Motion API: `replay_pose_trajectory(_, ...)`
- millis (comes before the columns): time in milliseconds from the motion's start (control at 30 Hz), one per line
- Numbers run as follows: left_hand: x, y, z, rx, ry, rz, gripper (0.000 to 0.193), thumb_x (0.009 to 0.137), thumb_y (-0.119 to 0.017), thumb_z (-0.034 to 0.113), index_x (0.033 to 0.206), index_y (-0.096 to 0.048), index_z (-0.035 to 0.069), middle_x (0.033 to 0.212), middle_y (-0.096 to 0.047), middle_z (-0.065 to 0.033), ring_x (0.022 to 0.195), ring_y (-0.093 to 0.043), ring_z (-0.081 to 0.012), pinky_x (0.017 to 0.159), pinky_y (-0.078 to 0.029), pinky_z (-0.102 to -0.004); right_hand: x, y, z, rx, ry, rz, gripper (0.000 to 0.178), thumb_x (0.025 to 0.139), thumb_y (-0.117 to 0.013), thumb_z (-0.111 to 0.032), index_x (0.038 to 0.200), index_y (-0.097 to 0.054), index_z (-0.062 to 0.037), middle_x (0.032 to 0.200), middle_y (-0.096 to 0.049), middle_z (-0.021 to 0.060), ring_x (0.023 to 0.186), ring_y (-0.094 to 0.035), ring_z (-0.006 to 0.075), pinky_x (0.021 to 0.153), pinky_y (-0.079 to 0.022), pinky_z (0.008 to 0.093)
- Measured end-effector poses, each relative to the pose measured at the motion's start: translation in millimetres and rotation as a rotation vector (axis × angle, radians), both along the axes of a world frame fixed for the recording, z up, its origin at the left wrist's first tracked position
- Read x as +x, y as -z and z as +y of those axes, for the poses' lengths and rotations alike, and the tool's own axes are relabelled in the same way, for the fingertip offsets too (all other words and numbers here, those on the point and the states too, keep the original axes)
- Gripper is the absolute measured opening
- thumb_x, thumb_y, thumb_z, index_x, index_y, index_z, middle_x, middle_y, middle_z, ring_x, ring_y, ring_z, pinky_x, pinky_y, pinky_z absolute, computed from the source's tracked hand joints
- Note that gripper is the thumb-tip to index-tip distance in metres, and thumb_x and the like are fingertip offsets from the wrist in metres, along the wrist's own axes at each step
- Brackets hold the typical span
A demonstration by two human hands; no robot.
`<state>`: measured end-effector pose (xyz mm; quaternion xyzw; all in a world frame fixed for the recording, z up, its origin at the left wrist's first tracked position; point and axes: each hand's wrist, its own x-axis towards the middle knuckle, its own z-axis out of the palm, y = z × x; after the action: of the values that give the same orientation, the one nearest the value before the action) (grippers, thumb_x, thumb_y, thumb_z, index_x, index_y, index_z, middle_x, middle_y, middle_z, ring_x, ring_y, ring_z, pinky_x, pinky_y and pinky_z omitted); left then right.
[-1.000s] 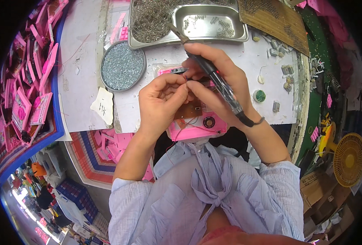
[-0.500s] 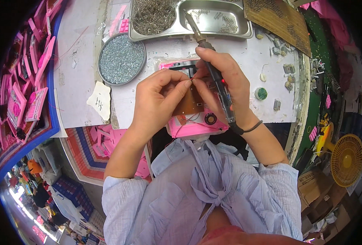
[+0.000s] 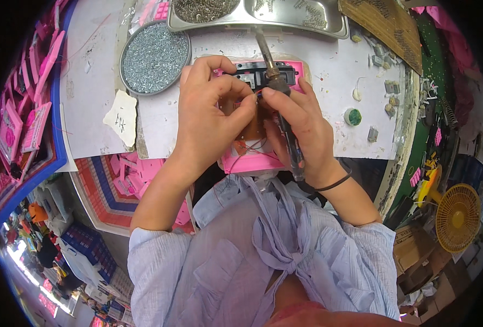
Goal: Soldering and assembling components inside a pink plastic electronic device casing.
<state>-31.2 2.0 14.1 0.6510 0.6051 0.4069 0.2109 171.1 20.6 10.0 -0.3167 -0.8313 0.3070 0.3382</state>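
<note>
A pink plastic housing (image 3: 252, 164) lies at the table's near edge, with a black part (image 3: 247, 67) set in its far end. On the housing is a brown circuit board (image 3: 249, 134) with thin wires. My left hand (image 3: 206, 117) is above its left side, thumb and index finger pinched on a thin wire (image 3: 258, 94). My right hand (image 3: 309, 131) grips a soldering iron (image 3: 266, 52), its metal tip pointing away from me. The right thumb and a finger also meet near the same wire. Fingers hide much of the board.
A round dish (image 3: 155, 59) of small metal pieces stands at the left. Behind is a steel tray (image 3: 301, 27) holding springs. Cardboard (image 3: 386, 27) with springs lies far right, near small metal parts (image 3: 392, 87) and a green round piece (image 3: 352, 116). Pink parts fill a bin (image 3: 102, 180).
Both hands have shifted slightly farther from me over the housing. The iron has tilted, its tip lower in view. The view itself has shifted slightly, and more of the black part shows.
</note>
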Motion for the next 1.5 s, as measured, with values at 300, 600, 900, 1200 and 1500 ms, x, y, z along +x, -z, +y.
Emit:
replay_pose_trajectory(300,7,4,0,-0.046,-0.009,0.030,0.009,0.076,-0.076,0.005,0.082,-0.070,0.004,0.108,-0.056,-0.0081,0.101,-0.054,-0.0239,0.089,-0.046,-0.0340,54,-16,18,0.053,0.106,0.307,0.043,0.081,-0.081,-0.004,0.121,-0.064,-0.0022,0.095,-0.070,0.0097,0.076,-0.062,0.0184,0.103,-0.042,0.0485)
replay_pose_trajectory(600,8,6,0,-0.030,-0.012,0.048,0.009,0.075,-0.076,0.005,0.081,-0.069,0.003,0.107,-0.056,-0.0078,0.102,-0.053,-0.0234,0.090,-0.046,-0.0339,63,-24,16,0.079,-0.024,0.208,0.029,0.078,-0.075,-0.002,0.105,-0.066,-0.0003,0.076,-0.067,0.0069,0.061,-0.056,0.0170,0.089,-0.047,0.0456)
replay_pose_trajectory(900,10,4,1,-0.025,-0.026,0.050,0.009,0.075,-0.076,0.005,0.081,-0.069,0.004,0.106,-0.056,-0.0080,0.103,-0.053,-0.0243,0.092,-0.044,-0.0350,49,-22,16,0.099,-0.097,0.147,0.031,0.070,-0.073,0.003,0.100,-0.068,-0.0018,0.066,-0.060,0.0039,0.054,-0.051,0.0217,0.076,-0.049,0.0404)
replay_pose_trajectory(1200,10,4,2,-0.010,-0.026,0.065,0.010,0.075,-0.077,0.005,0.081,-0.068,0.004,0.104,-0.057,-0.0075,0.101,-0.054,-0.0245,0.092,-0.044,-0.0355,47,-19,18,0.121,-0.107,0.138,0.032,0.069,-0.074,0.003,0.101,-0.068,-0.0019,0.067,-0.061,0.0037,0.054,-0.052,0.0213,0.075,-0.049,0.0396)
replay_pose_trajectory(1500,11,5,2,-0.008,-0.038,0.066,0.009,0.075,-0.076,0.005,0.080,-0.068,0.004,0.104,-0.057,-0.0066,0.100,-0.054,-0.0237,0.089,-0.045,-0.0347,45,-17,21,0.232,-0.119,0.070,0.035,0.062,-0.075,0.003,0.096,-0.070,-0.0056,0.064,-0.053,0.0009,0.054,-0.050,0.0201,0.069,-0.046,0.0365)
